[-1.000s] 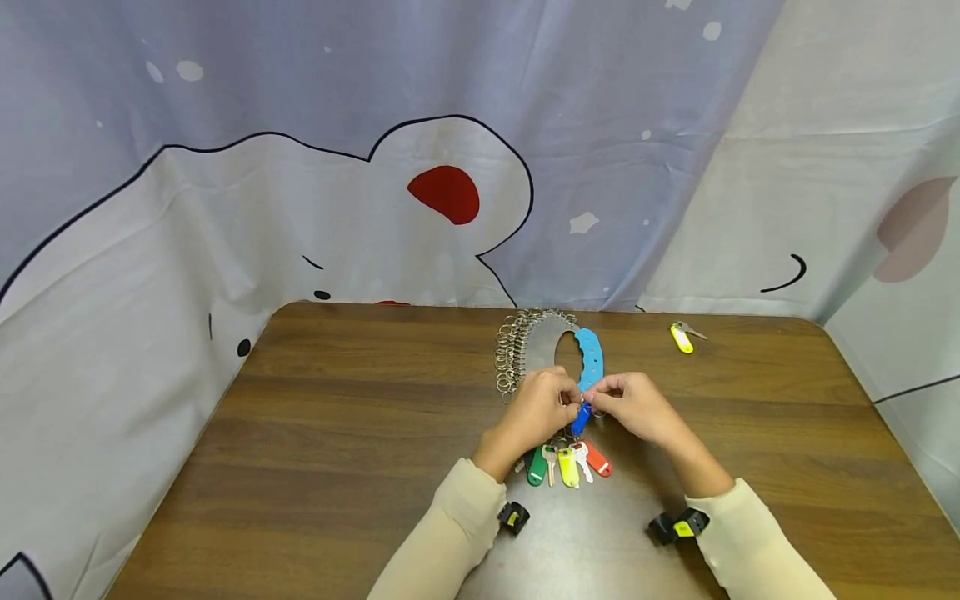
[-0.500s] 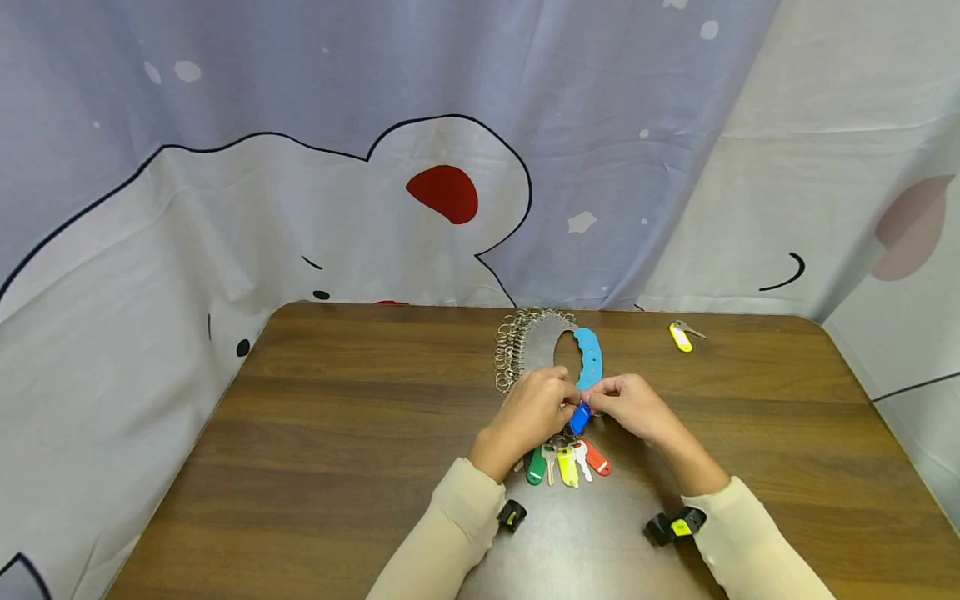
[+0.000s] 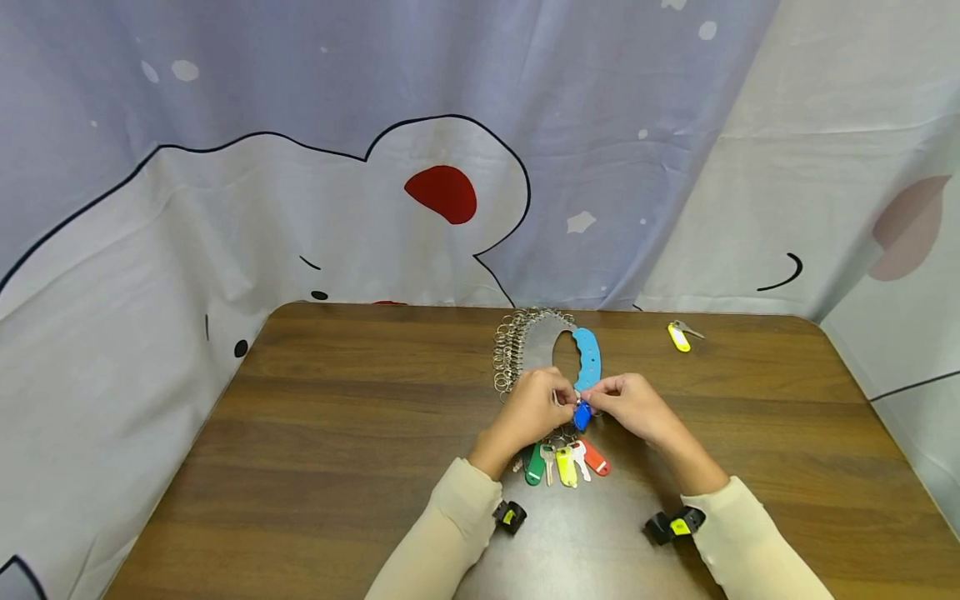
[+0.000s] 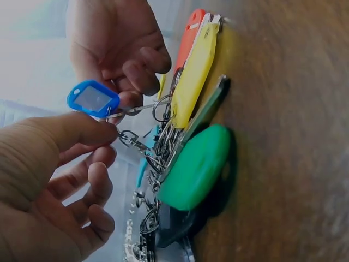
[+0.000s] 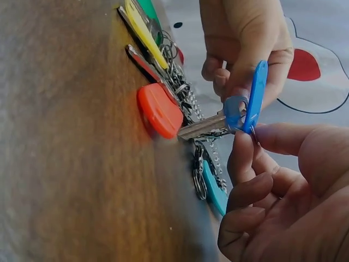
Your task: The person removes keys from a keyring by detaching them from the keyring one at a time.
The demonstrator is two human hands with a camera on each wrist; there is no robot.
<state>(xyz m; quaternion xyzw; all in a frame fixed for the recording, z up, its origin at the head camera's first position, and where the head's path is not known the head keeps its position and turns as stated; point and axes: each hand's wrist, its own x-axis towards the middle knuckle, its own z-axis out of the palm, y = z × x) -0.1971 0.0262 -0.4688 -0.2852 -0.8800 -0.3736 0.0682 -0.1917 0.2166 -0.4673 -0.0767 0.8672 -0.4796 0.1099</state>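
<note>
Both hands meet over a key holder, a curved metal plate [image 3: 538, 343] with a light blue handle [image 3: 588, 358] and many small rings along its edge. My right hand [image 3: 628, 407] pinches, between thumb and forefinger, the small ring at the end of a blue key tag [image 5: 257, 95]. A metal key [image 5: 204, 127] hangs from that same ring. Thumb and forefinger of my left hand [image 3: 531, 408] pinch one of the holder's split rings [image 4: 127, 136], right beside the blue tag. The fingertips of both hands nearly meet.
Below the hands, a green tag [image 3: 534, 465], a yellow tag [image 3: 566, 468] and a red tag [image 3: 596, 457] with keys hang on the holder's near rings. Another yellow-tagged key [image 3: 678, 337] lies at the table's far right. A patterned curtain [image 3: 337, 225] stands behind the table.
The blue tag has turned a little between the fingers and now hangs more upright. Both hands stay nearly in place.
</note>
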